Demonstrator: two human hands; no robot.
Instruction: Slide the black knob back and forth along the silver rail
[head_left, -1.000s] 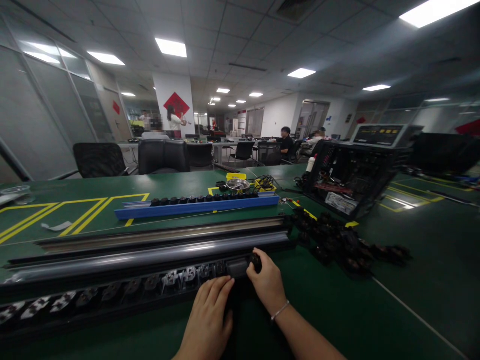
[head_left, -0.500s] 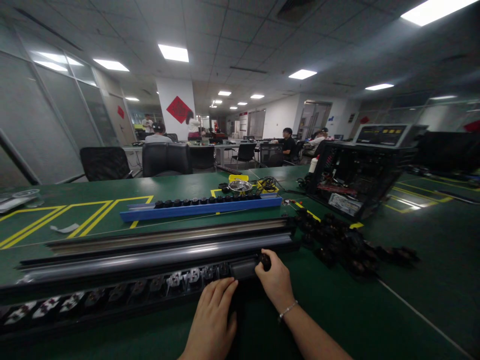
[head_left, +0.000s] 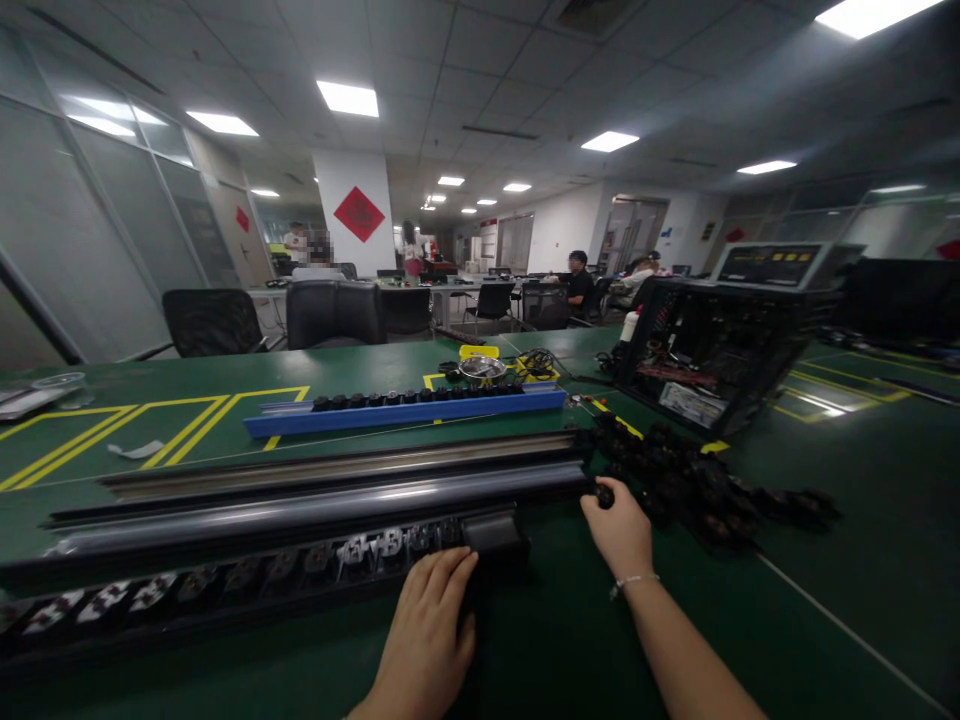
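Observation:
A long black channel rail (head_left: pixel 491 535) lies across the near table with a row of black socket modules (head_left: pixel 319 556) set in it. The rail's right end holds no modules. My left hand (head_left: pixel 424 620) rests on the rail's near edge, fingers stretched out and thumb apart. Off to the right of the rail, my right hand (head_left: pixel 622 530) pinches a small round black socket module (head_left: pixel 602 494) between thumb and fingers. Its details are too dark to make out. A heap of similar black modules (head_left: pixel 697 490) lies beyond that hand.
Behind the rail lie two more long rails, one shiny (head_left: pixel 360 497) and one brownish (head_left: pixel 360 465). Farther back are a blue rail (head_left: pixel 405 412) with black modules, a metal bowl (head_left: pixel 482 369) and cables (head_left: pixel 541 362). An opened computer case (head_left: pixel 690 350) stands at right.
My right hand has moved right with the black module, from above the rail's end to the table beside the heap. My left hand stays on the rail.

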